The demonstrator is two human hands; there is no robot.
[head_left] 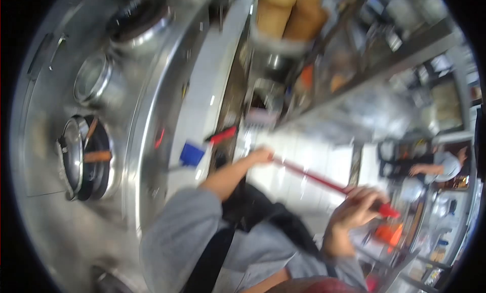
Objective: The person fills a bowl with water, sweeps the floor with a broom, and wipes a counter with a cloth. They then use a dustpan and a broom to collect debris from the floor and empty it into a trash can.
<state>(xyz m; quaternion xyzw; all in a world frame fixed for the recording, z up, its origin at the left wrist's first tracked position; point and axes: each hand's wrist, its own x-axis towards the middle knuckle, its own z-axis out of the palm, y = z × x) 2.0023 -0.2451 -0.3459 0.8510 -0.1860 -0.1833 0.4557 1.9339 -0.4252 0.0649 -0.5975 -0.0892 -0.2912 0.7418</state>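
Above tiled floor, one red pole — left hand and right hand both gripping it

Bright, even indoor light; glare on steel at left; heavy motion blur throughout; fisheye bending edges, black vignette at corners.

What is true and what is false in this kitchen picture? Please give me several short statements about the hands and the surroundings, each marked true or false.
1. The left hand and the right hand both grip a long red handle. True.
2. The left hand rests on a pan on the stove. False: it is closed around the red handle.
3. The person wears a grey sleeve. True.
4. Nobody else is in view. False: another person is at the right edge.
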